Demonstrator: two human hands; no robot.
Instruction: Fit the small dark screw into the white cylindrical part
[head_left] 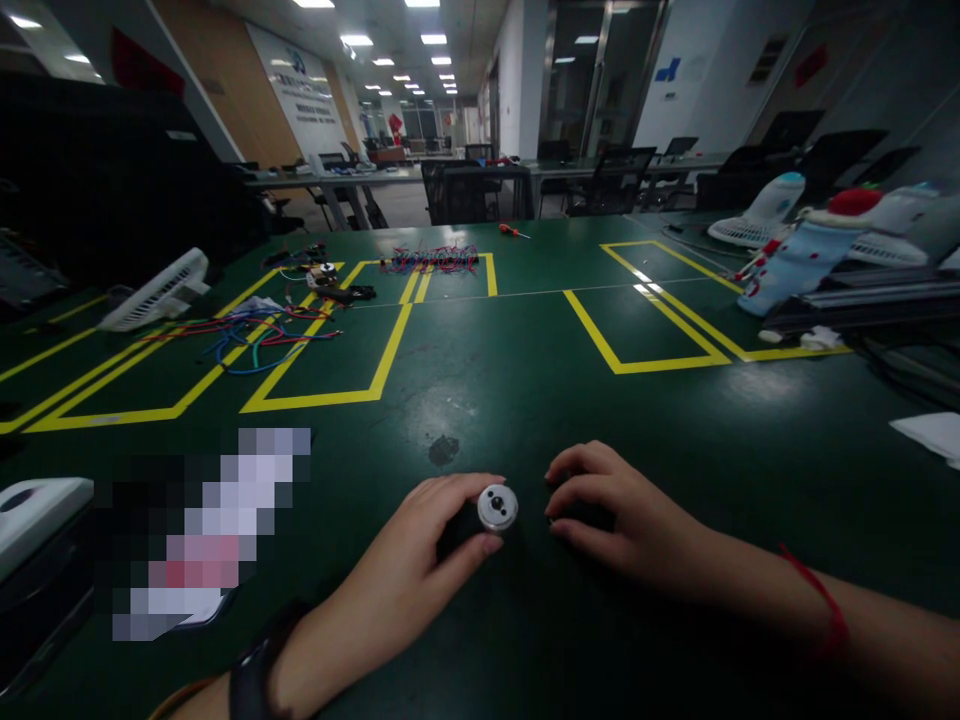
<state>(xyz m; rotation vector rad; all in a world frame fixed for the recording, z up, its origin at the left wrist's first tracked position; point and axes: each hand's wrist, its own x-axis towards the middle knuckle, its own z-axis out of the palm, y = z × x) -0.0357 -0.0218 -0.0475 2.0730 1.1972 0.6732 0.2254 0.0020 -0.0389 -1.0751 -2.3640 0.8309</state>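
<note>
My left hand [442, 535] grips a small round metal motor [497, 508] between thumb and fingers, near the middle front of the green table [495, 400]. The motor's flat silver end faces up, with a dark centre and small holes round it. Just to the right, my right hand [607, 500] is curled, apart from the motor. Its thumb and a finger come together near a tiny dark speck; whatever they pinch is too small to name.
Yellow tape [667, 366] marks boxes on the table. Loose coloured wires [262, 335] and a white fan [157, 290] are at the left. An orange screwdriver [510, 231] lies at the back. A blue bottle-like figure [799, 265] stands right. A blurred-out item [217, 530] lies front left.
</note>
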